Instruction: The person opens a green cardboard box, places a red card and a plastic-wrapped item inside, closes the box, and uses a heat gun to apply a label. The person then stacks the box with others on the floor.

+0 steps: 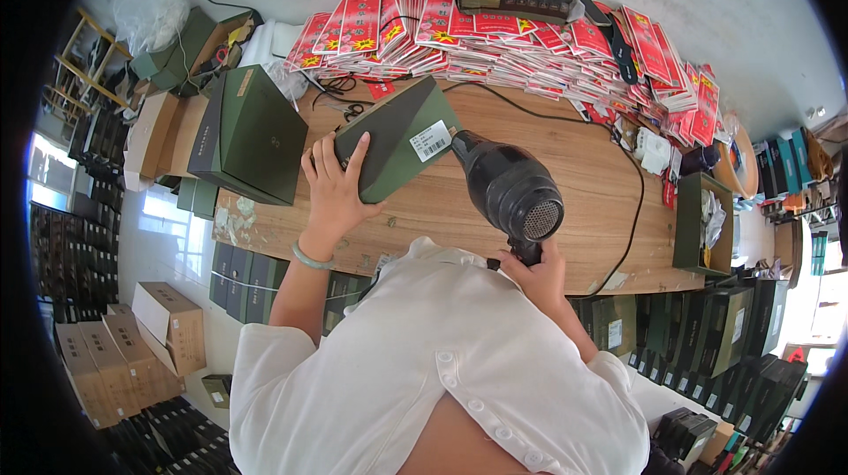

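Observation:
My left hand (337,182) grips a dark green shoe box (389,141) by its near left side, fingers spread over one face. The box is tilted above the wooden table (424,228), and a white barcode label (430,140) shows on its right end. In my right hand (537,274) is a black hair dryer (508,188), held by the handle. Its nozzle points at the label end of the box, close to the edge. Whether nozzle and box touch, I cannot tell.
Stacks of red-and-white printed packets (530,56) line the table's back. A larger green box (252,135) stands at left, an open green box (705,223) at right. A black cord (638,210) crosses the tabletop. Scissors (353,110) lie behind my box. Cartons (168,329) sit on the floor.

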`<state>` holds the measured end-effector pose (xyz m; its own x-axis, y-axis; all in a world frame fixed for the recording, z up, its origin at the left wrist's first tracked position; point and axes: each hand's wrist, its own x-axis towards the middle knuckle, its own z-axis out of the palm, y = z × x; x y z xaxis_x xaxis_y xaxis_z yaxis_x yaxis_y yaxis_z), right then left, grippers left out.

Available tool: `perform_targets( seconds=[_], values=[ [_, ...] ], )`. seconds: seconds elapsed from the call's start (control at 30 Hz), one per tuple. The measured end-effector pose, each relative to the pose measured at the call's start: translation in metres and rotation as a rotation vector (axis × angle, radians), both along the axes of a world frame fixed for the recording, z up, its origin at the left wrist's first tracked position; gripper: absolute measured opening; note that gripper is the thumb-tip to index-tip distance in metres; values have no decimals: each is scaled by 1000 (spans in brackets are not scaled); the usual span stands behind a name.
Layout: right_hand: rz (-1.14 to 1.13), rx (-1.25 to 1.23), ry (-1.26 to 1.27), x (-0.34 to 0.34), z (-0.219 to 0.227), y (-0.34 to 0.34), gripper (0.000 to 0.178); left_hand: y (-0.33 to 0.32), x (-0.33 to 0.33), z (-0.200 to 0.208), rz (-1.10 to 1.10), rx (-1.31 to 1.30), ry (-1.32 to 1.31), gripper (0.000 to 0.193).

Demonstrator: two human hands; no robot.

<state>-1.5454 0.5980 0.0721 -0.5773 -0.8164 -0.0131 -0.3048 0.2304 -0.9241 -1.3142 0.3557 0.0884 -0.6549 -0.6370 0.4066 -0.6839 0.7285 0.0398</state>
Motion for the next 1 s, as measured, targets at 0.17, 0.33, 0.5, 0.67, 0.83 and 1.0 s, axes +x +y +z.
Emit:
perform_targets(
  seconds=[0.17, 0.33, 0.5, 0.67, 0.83, 1.0],
  values=[
    [-24, -14, -78, -1, 1, -3, 52, -1, -1, 3, 8, 8, -13, 117],
    [-26, -42, -112, -5, 4, -7, 53, 0, 0, 4, 15, 24, -31, 118],
    [-54, -34, -198, -6, 9, -12, 56, 1, -2, 5, 12, 23, -24, 117],
    [-52, -90, -133, -7, 5, -18, 57, 2, -1, 5, 9, 25, -17, 117],
    [-62, -82, -117, -5, 5, -24, 56, 2, -2, 4, 9, 17, -21, 118],
    [-81, -141, -46, -5, 1, -31, 56, 2, -2, 4, 9, 22, -21, 119]
  ],
)
